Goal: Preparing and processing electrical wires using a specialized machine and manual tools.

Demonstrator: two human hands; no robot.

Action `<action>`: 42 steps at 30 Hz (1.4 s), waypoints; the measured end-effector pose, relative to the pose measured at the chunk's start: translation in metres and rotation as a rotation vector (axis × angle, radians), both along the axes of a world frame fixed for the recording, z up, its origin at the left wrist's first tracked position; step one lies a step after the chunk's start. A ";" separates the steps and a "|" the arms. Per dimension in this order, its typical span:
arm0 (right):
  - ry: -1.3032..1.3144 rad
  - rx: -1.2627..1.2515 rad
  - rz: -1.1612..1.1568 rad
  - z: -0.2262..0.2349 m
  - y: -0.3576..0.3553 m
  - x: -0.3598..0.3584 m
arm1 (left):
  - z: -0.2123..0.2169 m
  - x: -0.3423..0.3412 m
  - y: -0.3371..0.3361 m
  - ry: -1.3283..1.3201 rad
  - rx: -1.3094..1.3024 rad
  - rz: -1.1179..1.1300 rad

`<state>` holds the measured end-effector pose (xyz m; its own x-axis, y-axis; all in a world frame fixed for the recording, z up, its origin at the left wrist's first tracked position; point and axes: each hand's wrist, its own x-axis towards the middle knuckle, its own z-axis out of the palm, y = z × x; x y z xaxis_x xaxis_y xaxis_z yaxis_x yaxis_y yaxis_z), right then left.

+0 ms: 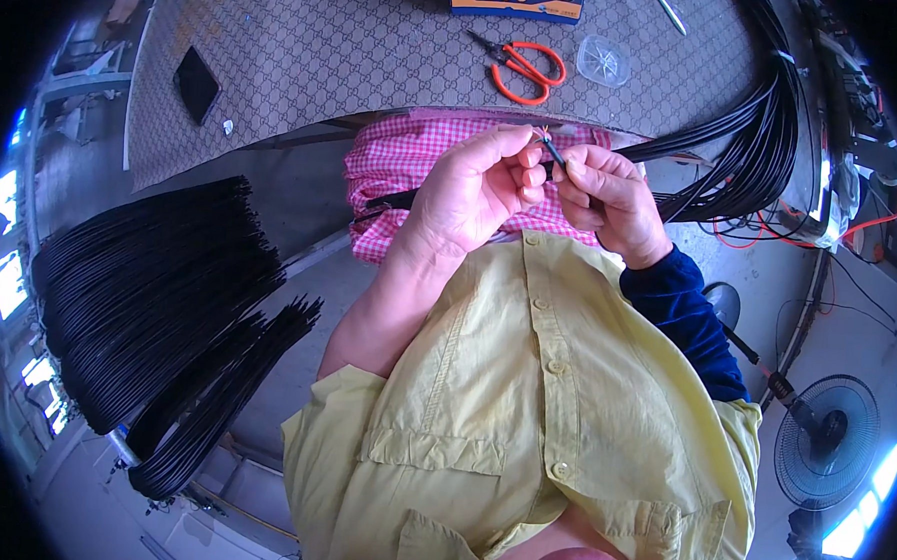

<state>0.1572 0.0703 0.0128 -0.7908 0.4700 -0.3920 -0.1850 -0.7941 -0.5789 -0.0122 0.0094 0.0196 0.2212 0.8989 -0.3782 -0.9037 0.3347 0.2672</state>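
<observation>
Above my lap, my right hand (612, 192) pinches a black cable (555, 152) just below its stripped end, where several thin coloured wires (545, 133) stick out. At those wires, my left hand (478, 181) is closed, thumb and forefinger together, the other fingers curled beside the cable. The fingers hide how firmly the left hand grips the wires. Scissors with orange-red handles (527, 71) lie on the table beyond my hands. Beside them sits a small clear dish (603, 62) with thin pieces in it.
A patterned cloth covers the table (358, 51); on it are a dark flat phone-like object (197, 85) and an orange-and-blue box (516, 0). Black cable bundles (760, 133) loop at right. More cut cables (158, 287) hang at left. A fan (827, 437) stands lower right.
</observation>
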 end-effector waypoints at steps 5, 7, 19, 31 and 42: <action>-0.006 0.012 0.002 0.002 0.001 0.000 | 0.001 0.000 0.001 0.029 0.000 0.016; -0.022 0.030 -0.006 0.002 0.001 0.000 | 0.001 0.000 0.000 0.078 0.005 0.028; -0.061 0.204 -0.128 0.000 0.002 -0.003 | 0.005 0.003 -0.005 0.212 -0.006 0.072; -0.113 0.257 -0.150 -0.001 0.002 -0.006 | 0.017 0.017 -0.005 0.525 0.060 0.283; -0.161 0.302 -0.138 -0.002 0.001 -0.006 | 0.013 0.012 -0.003 0.856 0.096 0.242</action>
<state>0.1510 0.0710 0.0108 -0.6512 0.6818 -0.3334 -0.1658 -0.5565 -0.8141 -0.0005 0.0060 0.0328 -0.3019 0.9206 -0.2476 -0.4249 0.1025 0.8994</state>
